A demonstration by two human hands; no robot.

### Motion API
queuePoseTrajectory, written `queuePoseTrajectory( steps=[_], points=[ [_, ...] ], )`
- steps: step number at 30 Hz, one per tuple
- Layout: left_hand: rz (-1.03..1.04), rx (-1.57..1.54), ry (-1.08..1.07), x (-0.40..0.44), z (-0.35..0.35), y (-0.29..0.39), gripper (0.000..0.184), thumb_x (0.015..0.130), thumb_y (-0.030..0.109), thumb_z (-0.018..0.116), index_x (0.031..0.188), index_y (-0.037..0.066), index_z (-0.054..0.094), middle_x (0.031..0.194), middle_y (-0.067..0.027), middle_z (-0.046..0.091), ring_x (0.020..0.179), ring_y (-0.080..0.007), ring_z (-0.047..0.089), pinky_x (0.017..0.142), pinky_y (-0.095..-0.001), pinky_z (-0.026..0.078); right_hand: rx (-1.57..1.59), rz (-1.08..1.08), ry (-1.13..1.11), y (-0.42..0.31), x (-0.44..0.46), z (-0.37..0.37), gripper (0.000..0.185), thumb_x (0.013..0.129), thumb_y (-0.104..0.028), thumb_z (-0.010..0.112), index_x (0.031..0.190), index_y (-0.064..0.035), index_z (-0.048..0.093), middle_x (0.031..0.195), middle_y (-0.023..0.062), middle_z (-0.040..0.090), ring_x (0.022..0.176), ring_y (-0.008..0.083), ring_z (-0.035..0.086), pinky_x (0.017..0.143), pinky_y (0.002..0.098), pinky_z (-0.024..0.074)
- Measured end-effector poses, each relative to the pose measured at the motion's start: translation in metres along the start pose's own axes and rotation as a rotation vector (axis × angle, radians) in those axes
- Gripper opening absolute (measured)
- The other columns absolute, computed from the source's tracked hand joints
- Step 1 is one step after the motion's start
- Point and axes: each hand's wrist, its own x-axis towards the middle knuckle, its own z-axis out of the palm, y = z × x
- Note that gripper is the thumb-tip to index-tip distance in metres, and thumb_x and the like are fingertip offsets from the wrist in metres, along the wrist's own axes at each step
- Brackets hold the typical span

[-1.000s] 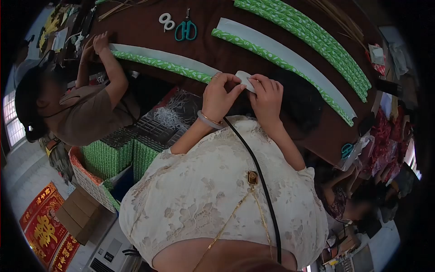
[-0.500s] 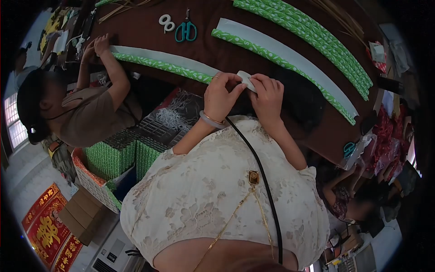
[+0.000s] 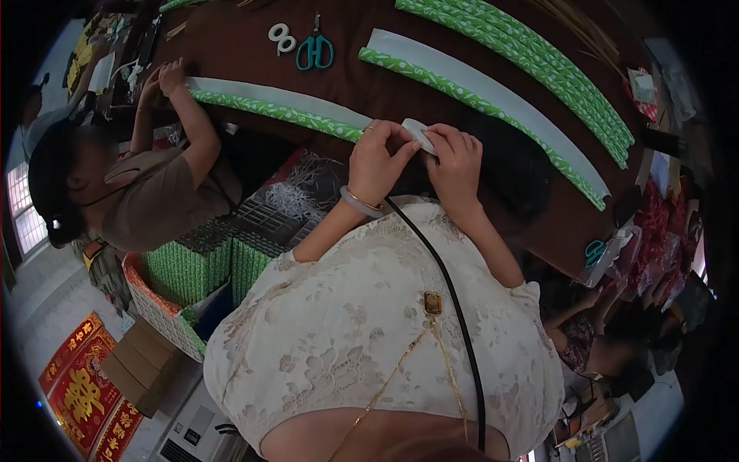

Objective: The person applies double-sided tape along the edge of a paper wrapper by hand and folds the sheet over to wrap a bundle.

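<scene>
White round roll (image 3: 418,135) is sitting near the centre of the frame, between the wearer's hands. The left hand (image 3: 377,164) is pinching thumb and fingertips together at the roll's left edge; the right hand (image 3: 456,165) is gripping its right side. One long green-and-white patterned strip with a plain white border (image 3: 277,104) is stretching from the left hand to a co-worker's hands (image 3: 172,75) at upper left. Teal-handled scissors (image 3: 316,49) are lying on dark brown cloth (image 3: 231,46) above it, and a second matching strip (image 3: 477,102) is lying at upper right.
</scene>
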Motion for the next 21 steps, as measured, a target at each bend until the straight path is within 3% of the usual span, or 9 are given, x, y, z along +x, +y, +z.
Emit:
queuePoseTrajectory(
  steps=[8, 10, 14, 19, 21],
  points=[
    [0.192, 0.116, 0.037, 0.003, -0.003, 0.003, 0.018, 0.065, 0.005, 0.071, 0.074, 0.006, 0.055, 0.074, -0.0056, 0.054, 0.064, -0.0228, 0.052, 0.058, -0.0341, 0.042, 0.093, 0.042, -0.026, 0.001, 0.0, 0.0, 0.028, 0.062, -0.007, 0.07, 0.088, -0.0068, 0.059, 0.094, 0.003, 0.056, 0.084, 0.0223, 0.054, 0.077, 0.0367, 0.0376],
    [0.246, 0.117, 0.06, 0.003, -0.003, 0.006, 0.017, 0.068, 0.0, 0.069, 0.078, 0.004, 0.056, 0.072, -0.0073, 0.055, 0.067, -0.0213, 0.055, 0.057, -0.03, 0.044, 0.188, 0.119, -0.063, 0.004, 0.0, 0.002, 0.027, 0.062, -0.007, 0.07, 0.087, -0.0066, 0.059, 0.094, 0.0037, 0.057, 0.085, 0.0226, 0.054, 0.078, 0.036, 0.0375],
    [0.285, 0.084, 0.096, 0.009, -0.006, 0.01, 0.014, 0.073, 0.0, 0.064, 0.083, 0.003, 0.055, 0.072, -0.0094, 0.056, 0.066, -0.0241, 0.056, 0.059, -0.0313, 0.045, 0.481, 0.321, -0.147, 0.012, 0.0, 0.011, 0.017, 0.069, -0.006, 0.068, 0.081, -0.0016, 0.057, 0.094, 0.0099, 0.057, 0.089, 0.0288, 0.055, 0.076, 0.0365, 0.043],
    [0.033, -0.186, 0.056, 0.006, -0.003, 0.002, 0.018, 0.077, 0.007, 0.065, 0.089, 0.003, 0.053, 0.08, -0.0091, 0.058, 0.073, -0.0207, 0.059, 0.065, -0.0294, 0.046, 0.494, 0.295, -0.182, 0.006, 0.008, 0.013, 0.013, 0.074, -0.006, 0.066, 0.081, -0.0012, 0.056, 0.096, 0.0117, 0.057, 0.09, 0.0283, 0.055, 0.079, 0.0352, 0.0426],
    [0.003, -0.263, 0.119, 0.007, -0.004, 0.001, 0.02, 0.076, 0.011, 0.066, 0.09, 0.003, 0.054, 0.075, -0.0101, 0.057, 0.071, -0.0235, 0.057, 0.063, -0.0328, 0.045, 0.464, 0.23, -0.169, 0.008, 0.01, 0.016, 0.015, 0.074, -0.005, 0.067, 0.083, -0.0017, 0.055, 0.095, 0.0118, 0.056, 0.09, 0.0284, 0.055, 0.079, 0.0362, 0.0426]
  ],
)
